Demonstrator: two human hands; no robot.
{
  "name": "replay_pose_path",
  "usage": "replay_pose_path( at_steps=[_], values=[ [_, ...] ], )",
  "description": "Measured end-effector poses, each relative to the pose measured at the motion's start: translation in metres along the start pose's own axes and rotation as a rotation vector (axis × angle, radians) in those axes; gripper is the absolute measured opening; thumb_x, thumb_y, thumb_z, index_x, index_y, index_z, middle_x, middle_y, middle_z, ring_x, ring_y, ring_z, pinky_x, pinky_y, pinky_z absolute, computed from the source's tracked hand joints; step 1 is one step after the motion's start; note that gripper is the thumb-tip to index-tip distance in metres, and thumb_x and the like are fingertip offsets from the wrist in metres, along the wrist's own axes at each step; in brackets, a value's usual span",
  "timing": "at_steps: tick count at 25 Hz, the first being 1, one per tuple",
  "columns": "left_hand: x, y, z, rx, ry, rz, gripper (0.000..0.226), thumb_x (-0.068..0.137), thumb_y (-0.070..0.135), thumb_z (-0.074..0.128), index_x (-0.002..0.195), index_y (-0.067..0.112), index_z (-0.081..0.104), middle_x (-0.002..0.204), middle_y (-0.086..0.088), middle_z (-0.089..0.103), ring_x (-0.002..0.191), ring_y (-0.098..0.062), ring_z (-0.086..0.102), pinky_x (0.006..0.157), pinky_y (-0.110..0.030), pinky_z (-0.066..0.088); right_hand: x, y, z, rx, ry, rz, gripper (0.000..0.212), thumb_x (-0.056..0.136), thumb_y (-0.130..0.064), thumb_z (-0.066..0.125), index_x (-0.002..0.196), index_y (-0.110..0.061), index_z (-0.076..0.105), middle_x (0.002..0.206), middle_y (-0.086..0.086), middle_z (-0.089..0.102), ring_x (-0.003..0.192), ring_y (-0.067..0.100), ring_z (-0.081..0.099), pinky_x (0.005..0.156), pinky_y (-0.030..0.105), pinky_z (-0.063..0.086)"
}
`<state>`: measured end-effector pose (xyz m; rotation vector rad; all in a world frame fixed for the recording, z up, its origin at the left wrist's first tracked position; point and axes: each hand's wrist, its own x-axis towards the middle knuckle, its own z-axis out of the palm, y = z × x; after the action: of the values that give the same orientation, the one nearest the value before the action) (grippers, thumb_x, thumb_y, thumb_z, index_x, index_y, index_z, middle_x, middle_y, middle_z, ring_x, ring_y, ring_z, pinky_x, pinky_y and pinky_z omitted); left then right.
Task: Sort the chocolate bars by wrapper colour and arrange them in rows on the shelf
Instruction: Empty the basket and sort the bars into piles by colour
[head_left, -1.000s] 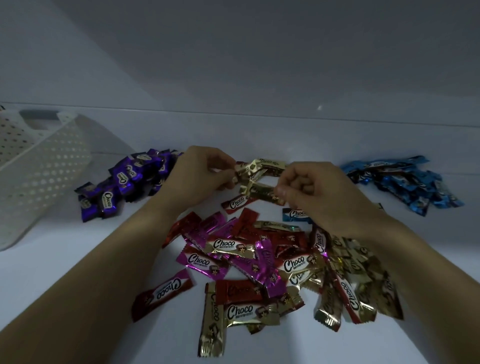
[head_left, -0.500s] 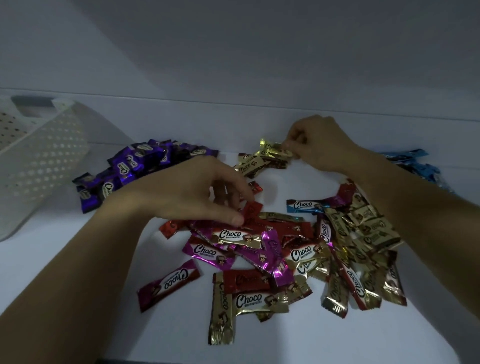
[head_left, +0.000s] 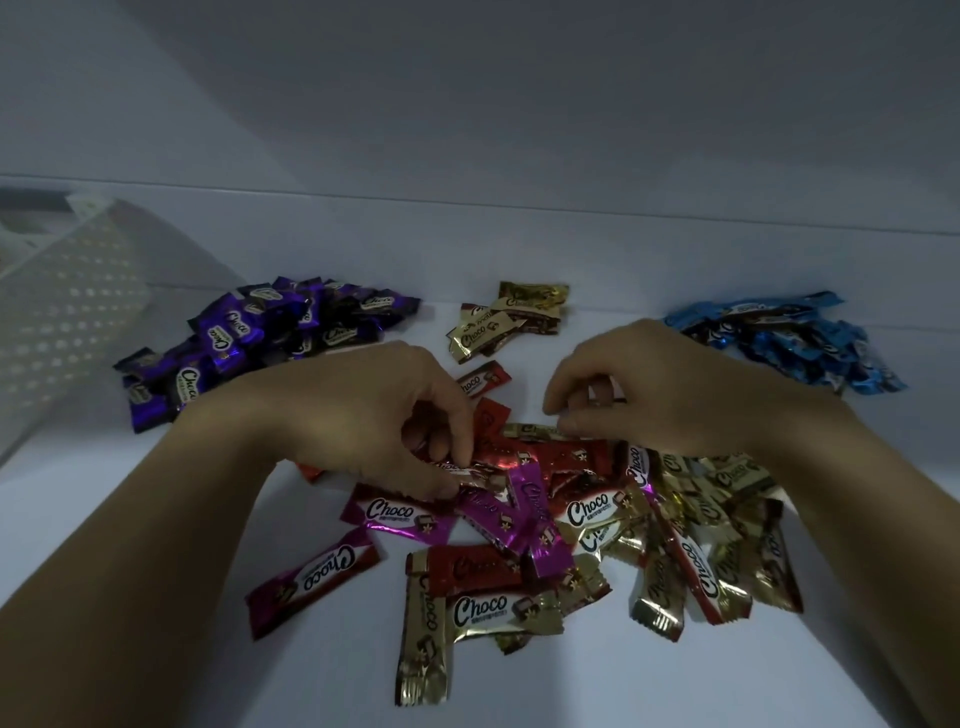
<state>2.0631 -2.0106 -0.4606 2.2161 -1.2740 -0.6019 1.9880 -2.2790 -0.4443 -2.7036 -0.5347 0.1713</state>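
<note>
A mixed heap of chocolate bars (head_left: 587, 519) in gold, red and magenta wrappers lies on the white shelf (head_left: 156, 519) in front of me. Sorted piles sit along the back: purple bars (head_left: 249, 338) at the left, a few gold bars (head_left: 506, 319) in the middle, blue bars (head_left: 789, 340) at the right. My left hand (head_left: 358, 415) rests on the heap's left side, thumb and fingers pinched on a gold bar (head_left: 480, 474). My right hand (head_left: 670, 389) is over the heap's far edge, fingertips closed on another gold bar (head_left: 527, 430).
A white perforated basket (head_left: 62, 322) lies tipped at the far left of the shelf. The back wall (head_left: 519, 249) rises just behind the sorted piles. A lone red bar (head_left: 480, 379) lies between the gold pile and the heap.
My right hand has come back from the gold pile at the rear, leaving a gold bar there, and dropped onto the heap. My left hand stayed on the heap and closed its pinch.
</note>
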Motion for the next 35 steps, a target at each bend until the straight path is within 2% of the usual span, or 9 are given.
replay_pose_path(
  at_steps=[8,12,15,17,24,26,29,32,35],
  values=[
    [-0.003,0.008,-0.014,-0.07,0.025,0.074,0.01,0.096,0.026,0.067,0.098,0.028,0.076,0.081,0.012,0.072,0.072,-0.013,0.067,0.064,-0.015,0.046,0.0,0.008,0.009,-0.03,0.009,0.031,0.021,0.085,-0.048,0.072,0.103,-0.037,0.071,0.091,-0.02,0.061,0.091,-0.009,0.055,0.073,0.012,0.042],
    [0.014,0.008,-0.003,-0.063,0.403,-0.039,0.011,0.096,0.028,0.064,0.094,0.028,0.075,0.066,0.015,0.066,0.058,-0.001,0.059,0.062,-0.012,0.046,-0.001,0.009,0.01,-0.046,0.016,0.035,0.012,0.093,-0.04,0.063,0.099,-0.034,0.071,0.088,-0.019,0.062,0.085,-0.006,0.058,0.069,0.014,0.043],
    [0.035,-0.006,0.001,-0.044,0.647,-0.157,0.012,0.096,0.033,0.064,0.098,0.029,0.075,0.077,0.01,0.071,0.074,-0.008,0.068,0.08,-0.031,0.056,-0.001,0.011,0.005,-0.042,0.08,0.031,0.016,0.098,-0.029,0.056,0.095,-0.029,0.071,0.082,-0.018,0.064,0.078,-0.004,0.059,0.063,0.013,0.043],
    [0.047,-0.015,0.0,-0.069,0.706,-0.187,0.012,0.096,0.032,0.064,0.101,0.029,0.075,0.083,0.008,0.073,0.079,-0.013,0.069,0.077,-0.037,0.057,-0.001,0.012,0.001,-0.002,0.124,0.032,0.016,0.099,-0.024,0.056,0.095,-0.026,0.071,0.079,-0.018,0.064,0.075,-0.005,0.059,0.063,0.012,0.043],
    [0.049,-0.025,0.0,-0.097,0.854,-0.206,0.027,0.095,0.014,0.066,0.12,0.023,0.069,0.097,0.015,0.072,0.076,-0.003,0.07,0.076,-0.026,0.059,0.003,0.021,0.003,0.091,0.24,0.086,0.017,0.096,-0.034,0.063,0.093,-0.021,0.073,0.07,-0.003,0.07,0.06,0.012,0.064,0.06,0.029,0.051],
    [0.04,-0.02,-0.003,-0.047,0.845,-0.162,0.023,0.095,0.02,0.065,0.116,0.025,0.071,0.099,0.017,0.072,0.082,0.0,0.069,0.081,-0.023,0.057,0.003,0.024,0.002,0.111,0.259,0.143,0.019,0.093,-0.038,0.066,0.089,-0.02,0.074,0.068,-0.002,0.07,0.058,0.01,0.064,0.057,0.023,0.051],
    [0.022,-0.007,-0.002,0.186,0.622,-0.078,0.019,0.095,0.035,0.06,0.11,0.032,0.07,0.094,0.019,0.068,0.084,0.005,0.063,0.072,-0.008,0.047,0.003,0.023,-0.002,0.187,0.318,0.229,0.017,0.092,-0.037,0.068,0.086,-0.023,0.074,0.067,-0.005,0.071,0.06,0.006,0.066,0.057,0.019,0.053],
    [0.015,-0.002,0.004,0.262,0.392,-0.105,0.019,0.094,0.036,0.063,0.111,0.032,0.071,0.098,0.019,0.065,0.08,0.002,0.062,0.071,-0.015,0.05,0.02,0.024,-0.015,0.3,0.399,0.293,0.01,0.096,-0.029,0.064,0.09,-0.026,0.072,0.071,-0.007,0.071,0.056,0.0,0.062,0.053,0.013,0.049],
    [0.018,-0.001,0.008,0.262,0.341,-0.095,0.02,0.095,0.036,0.063,0.113,0.032,0.071,0.103,0.02,0.06,0.081,-0.001,0.06,0.073,-0.017,0.049,0.054,0.032,-0.026,0.276,0.38,0.303,0.012,0.099,-0.022,0.062,0.098,-0.02,0.074,0.076,-0.007,0.072,0.057,-0.001,0.062,0.052,0.008,0.044]
  ],
)
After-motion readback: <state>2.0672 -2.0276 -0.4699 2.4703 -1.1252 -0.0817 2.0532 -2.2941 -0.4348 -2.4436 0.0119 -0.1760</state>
